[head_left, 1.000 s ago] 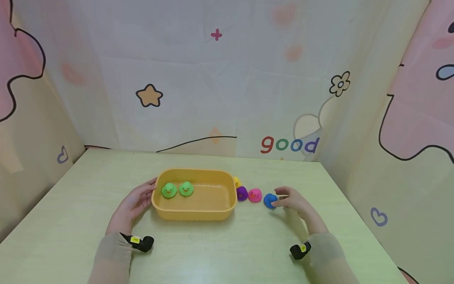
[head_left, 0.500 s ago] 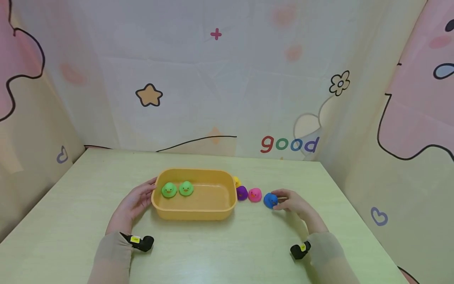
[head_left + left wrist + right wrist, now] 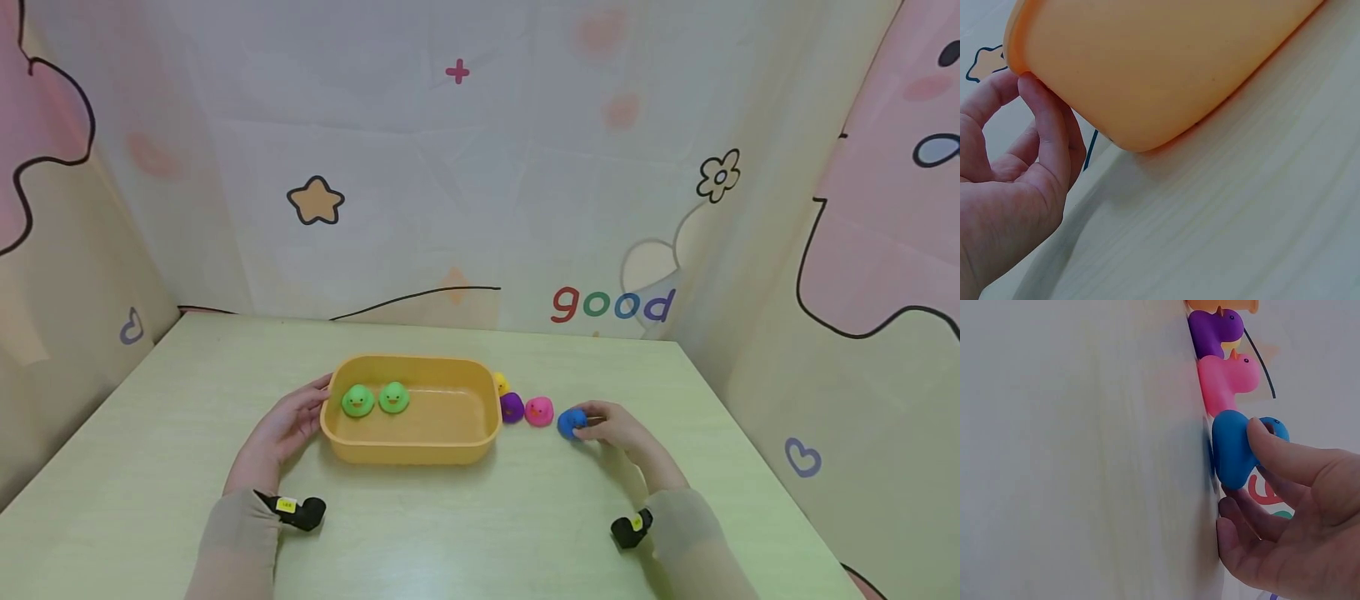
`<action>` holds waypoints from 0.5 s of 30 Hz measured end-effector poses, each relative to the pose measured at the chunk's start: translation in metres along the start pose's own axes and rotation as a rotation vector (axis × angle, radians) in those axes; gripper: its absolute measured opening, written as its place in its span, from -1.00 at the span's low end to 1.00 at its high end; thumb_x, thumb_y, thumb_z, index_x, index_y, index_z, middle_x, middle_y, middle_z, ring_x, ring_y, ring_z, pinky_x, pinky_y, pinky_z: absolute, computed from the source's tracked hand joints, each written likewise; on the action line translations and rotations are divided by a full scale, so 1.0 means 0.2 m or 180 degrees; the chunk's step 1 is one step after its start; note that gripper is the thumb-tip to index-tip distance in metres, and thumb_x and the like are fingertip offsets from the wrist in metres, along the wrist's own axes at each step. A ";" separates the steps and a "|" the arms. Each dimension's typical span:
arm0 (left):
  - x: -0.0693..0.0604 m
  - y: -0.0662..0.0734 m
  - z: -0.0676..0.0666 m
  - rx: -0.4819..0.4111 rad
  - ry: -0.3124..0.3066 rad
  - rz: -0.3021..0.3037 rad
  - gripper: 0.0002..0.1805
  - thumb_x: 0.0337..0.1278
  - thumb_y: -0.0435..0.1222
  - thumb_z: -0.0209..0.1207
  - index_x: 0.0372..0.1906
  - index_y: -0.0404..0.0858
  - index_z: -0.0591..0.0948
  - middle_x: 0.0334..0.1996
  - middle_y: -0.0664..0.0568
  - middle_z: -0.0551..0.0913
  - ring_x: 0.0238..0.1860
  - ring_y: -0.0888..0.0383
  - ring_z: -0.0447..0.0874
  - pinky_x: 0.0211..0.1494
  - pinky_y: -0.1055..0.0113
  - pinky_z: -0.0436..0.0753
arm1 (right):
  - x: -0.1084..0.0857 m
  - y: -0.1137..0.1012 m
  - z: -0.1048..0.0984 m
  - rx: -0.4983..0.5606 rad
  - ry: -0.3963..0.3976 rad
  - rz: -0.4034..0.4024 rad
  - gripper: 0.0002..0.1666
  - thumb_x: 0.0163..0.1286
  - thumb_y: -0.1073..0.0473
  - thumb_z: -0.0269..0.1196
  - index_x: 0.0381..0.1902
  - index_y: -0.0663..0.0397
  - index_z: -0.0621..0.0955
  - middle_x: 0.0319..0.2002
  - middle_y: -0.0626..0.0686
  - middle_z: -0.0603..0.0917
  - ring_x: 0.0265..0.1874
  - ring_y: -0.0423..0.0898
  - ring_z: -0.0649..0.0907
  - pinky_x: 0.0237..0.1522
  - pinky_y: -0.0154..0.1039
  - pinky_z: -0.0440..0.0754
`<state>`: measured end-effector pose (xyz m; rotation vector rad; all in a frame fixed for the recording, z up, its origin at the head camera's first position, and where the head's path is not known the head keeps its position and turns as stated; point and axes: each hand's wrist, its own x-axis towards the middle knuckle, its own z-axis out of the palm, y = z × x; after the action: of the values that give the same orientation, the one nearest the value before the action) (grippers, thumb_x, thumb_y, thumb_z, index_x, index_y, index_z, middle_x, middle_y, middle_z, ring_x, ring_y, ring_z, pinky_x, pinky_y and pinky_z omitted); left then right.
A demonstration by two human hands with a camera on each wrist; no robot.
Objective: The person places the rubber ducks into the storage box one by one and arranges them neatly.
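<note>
A blue rubber duck (image 3: 1232,450) is pinched between the thumb and fingers of my right hand (image 3: 618,427). In the right wrist view it sits at the table surface, its head partly behind the thumb. My left hand (image 3: 291,427) grips the rim at the left end of a yellow plastic basin (image 3: 412,454). The left wrist view shows thumb and finger meeting at that rim (image 3: 1016,62). Inside the basin, at its left, sit two green rubber ducks (image 3: 357,402). Between basin and blue duck stand a pink rubber duck (image 3: 539,412) and a purple rubber duck (image 3: 512,408).
A yellow rubber duck (image 3: 502,384) stands behind the purple one, partly hidden by the basin's right end. Everything is on a pale wooden table (image 3: 450,533). A printed cloth (image 3: 465,192) hangs behind the table and along both sides.
My right hand's fingers have closed around the blue duck, which has turned slightly but stays in about the same place. The left hand and the basin have not moved.
</note>
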<state>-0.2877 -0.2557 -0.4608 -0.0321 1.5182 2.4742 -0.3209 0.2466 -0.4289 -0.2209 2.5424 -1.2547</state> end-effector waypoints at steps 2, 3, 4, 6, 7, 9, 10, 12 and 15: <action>0.00 0.00 0.00 0.0009 0.0012 -0.0006 -0.30 0.45 -0.39 -0.09 0.55 -0.34 -0.08 -0.16 0.21 0.66 -0.19 0.37 0.62 -0.14 0.56 0.63 | 0.00 0.00 0.00 0.0016 0.0038 0.0041 -0.47 0.36 0.19 0.27 0.21 0.34 0.47 0.15 0.32 0.53 0.00 0.06 0.53 -0.10 -0.25 0.46; 0.00 0.00 0.00 0.0019 0.0016 -0.0008 -0.30 0.46 -0.39 -0.09 0.55 -0.34 -0.09 -0.15 0.22 0.65 -0.19 0.38 0.61 -0.13 0.56 0.63 | 0.00 -0.01 0.00 0.0032 0.0060 0.0059 -0.47 0.37 0.18 0.26 0.21 0.35 0.46 0.16 0.32 0.52 -0.02 0.04 0.52 -0.11 -0.25 0.46; 0.00 0.00 0.00 0.0030 0.0019 -0.0010 -0.30 0.46 -0.38 -0.09 0.55 -0.34 -0.08 -0.15 0.23 0.65 -0.18 0.38 0.61 -0.12 0.56 0.63 | 0.00 -0.01 0.00 0.0064 0.0072 0.0080 -0.47 0.38 0.18 0.25 0.22 0.35 0.45 0.17 0.34 0.51 -0.04 0.03 0.51 -0.13 -0.26 0.46; -0.01 0.00 0.00 0.0033 0.0029 -0.0016 -0.30 0.46 -0.38 -0.08 0.55 -0.34 -0.08 -0.15 0.24 0.65 -0.17 0.38 0.61 -0.11 0.56 0.63 | 0.00 -0.02 0.00 0.0150 0.0103 0.0112 -0.46 0.40 0.19 0.22 0.24 0.36 0.41 0.21 0.37 0.46 -0.06 0.01 0.50 -0.14 -0.27 0.47; -0.01 0.01 0.00 0.0034 0.0031 -0.0018 -0.30 0.46 -0.38 -0.08 0.55 -0.34 -0.08 -0.15 0.24 0.65 -0.17 0.38 0.61 -0.10 0.56 0.63 | 0.00 -0.02 -0.01 0.0192 0.0118 0.0125 -0.45 0.40 0.20 0.22 0.26 0.36 0.39 0.24 0.38 0.43 -0.06 0.01 0.50 -0.15 -0.28 0.49; -0.01 0.01 0.01 0.0016 0.0034 -0.0021 -0.30 0.45 -0.38 -0.08 0.55 -0.34 -0.08 -0.14 0.24 0.66 -0.16 0.38 0.62 -0.09 0.56 0.63 | 0.00 -0.04 -0.01 0.0296 0.0118 0.0149 -0.43 0.42 0.22 0.19 0.29 0.36 0.35 0.30 0.42 0.35 -0.05 0.02 0.50 -0.13 -0.29 0.52; -0.01 0.01 0.01 0.0006 0.0035 -0.0021 -0.30 0.45 -0.38 -0.08 0.55 -0.34 -0.08 -0.14 0.24 0.66 -0.16 0.38 0.62 -0.09 0.56 0.63 | 0.00 -0.04 -0.02 0.0354 0.0118 0.0166 -0.43 0.43 0.22 0.18 0.31 0.35 0.33 0.33 0.43 0.31 -0.03 0.02 0.50 -0.11 -0.29 0.55; -0.01 0.01 0.01 -0.0007 0.0031 -0.0015 -0.30 0.45 -0.38 -0.08 0.55 -0.34 -0.08 -0.14 0.23 0.67 -0.16 0.38 0.63 -0.10 0.56 0.63 | 0.00 -0.05 -0.02 0.0470 0.0124 0.0177 -0.43 0.45 0.25 0.15 0.34 0.32 0.30 0.37 0.44 0.24 0.01 0.04 0.51 -0.04 -0.27 0.58; -0.01 0.01 0.01 -0.0026 0.0017 -0.0005 -0.32 0.45 -0.40 -0.09 0.54 -0.35 -0.06 -0.15 0.21 0.68 -0.17 0.37 0.63 -0.12 0.56 0.63 | -0.01 -0.06 -0.03 0.0666 0.0139 0.0168 -0.44 0.47 0.28 0.11 0.35 0.31 0.25 0.38 0.45 0.20 0.06 0.04 0.52 0.10 -0.18 0.60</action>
<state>-0.2861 -0.2548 -0.4587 -0.0415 1.5095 2.4812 -0.3215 0.2439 -0.4169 -0.0810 2.4121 -1.5066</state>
